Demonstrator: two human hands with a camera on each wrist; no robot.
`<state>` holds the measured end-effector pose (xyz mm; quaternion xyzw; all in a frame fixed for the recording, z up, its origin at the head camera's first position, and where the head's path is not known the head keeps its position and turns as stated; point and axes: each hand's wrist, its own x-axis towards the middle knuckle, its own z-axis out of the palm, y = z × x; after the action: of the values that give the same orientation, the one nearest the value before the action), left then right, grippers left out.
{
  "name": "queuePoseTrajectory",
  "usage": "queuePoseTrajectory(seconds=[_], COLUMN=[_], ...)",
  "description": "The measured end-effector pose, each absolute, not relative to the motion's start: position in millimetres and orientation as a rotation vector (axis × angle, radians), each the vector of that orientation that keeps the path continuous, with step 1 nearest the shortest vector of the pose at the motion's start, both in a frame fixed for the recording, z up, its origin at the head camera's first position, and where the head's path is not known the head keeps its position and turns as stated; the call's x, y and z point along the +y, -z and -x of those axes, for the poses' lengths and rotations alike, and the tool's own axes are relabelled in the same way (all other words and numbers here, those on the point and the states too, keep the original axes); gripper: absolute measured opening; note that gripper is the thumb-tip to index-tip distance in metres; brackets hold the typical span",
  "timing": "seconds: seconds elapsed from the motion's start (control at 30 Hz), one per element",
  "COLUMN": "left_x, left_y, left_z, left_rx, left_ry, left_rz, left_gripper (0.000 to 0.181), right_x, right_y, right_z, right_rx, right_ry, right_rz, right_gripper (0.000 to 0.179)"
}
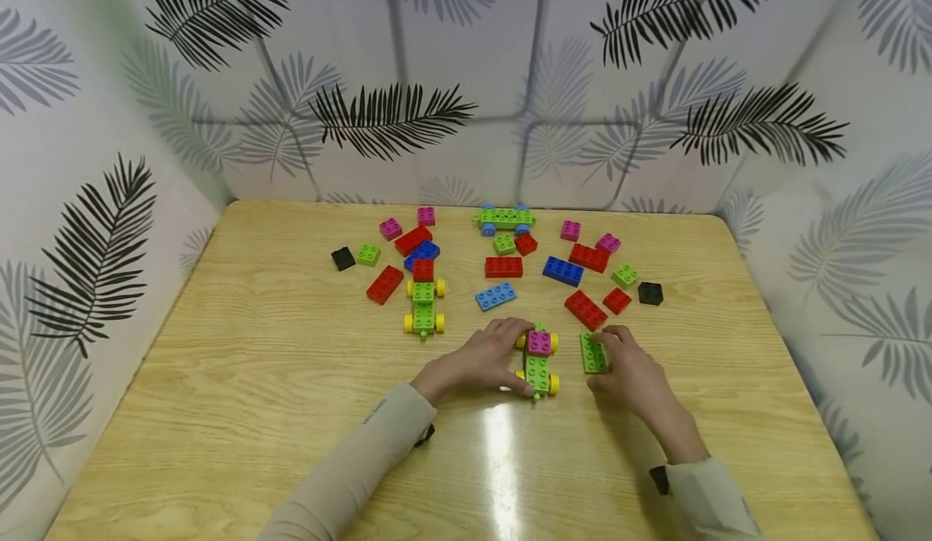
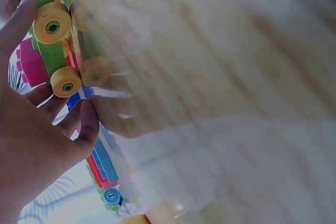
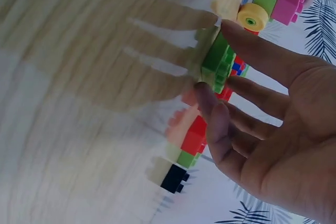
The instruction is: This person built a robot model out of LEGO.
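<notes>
In the head view my left hand (image 1: 484,357) holds a green toy car base (image 1: 537,373) with yellow wheels, thumb near its front end and fingers at the far end. A magenta brick (image 1: 539,342) sits on the far part of that base; the left wrist view shows the same magenta brick (image 2: 32,62) from the side. To the right, my right hand (image 1: 635,371) pinches a long green brick (image 1: 593,353) on the table. In the right wrist view the green brick (image 3: 218,64) lies between thumb and fingertips.
Behind the left hand stands another yellow-wheeled green car (image 1: 424,314) with a red brick (image 1: 423,270) at its far end. A blue-wheeled green car (image 1: 506,218) is at the table's back edge. Loose bricks lie around, including a light blue one (image 1: 496,296) and a black one (image 1: 650,293).
</notes>
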<state>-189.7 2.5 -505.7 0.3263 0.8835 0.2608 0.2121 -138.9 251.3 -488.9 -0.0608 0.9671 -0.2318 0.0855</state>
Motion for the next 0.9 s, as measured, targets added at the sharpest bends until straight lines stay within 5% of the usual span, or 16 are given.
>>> queuePoseTrajectory(seconds=[0.47, 0.9], left_x=[2, 1], left_y=[512, 507], left_z=[192, 190], left_rx=[2.457, 2.449], left_ry=[-0.714, -0.738], left_rz=[-0.910, -0.913], left_gripper=[0.099, 0.097], right_x=[255, 225], right_y=[491, 473], right_z=[149, 147], right_rx=[2.890, 2.877], right_ry=[0.850, 1.064], right_rz=[0.190, 0.544], right_gripper=[0.063, 0.067])
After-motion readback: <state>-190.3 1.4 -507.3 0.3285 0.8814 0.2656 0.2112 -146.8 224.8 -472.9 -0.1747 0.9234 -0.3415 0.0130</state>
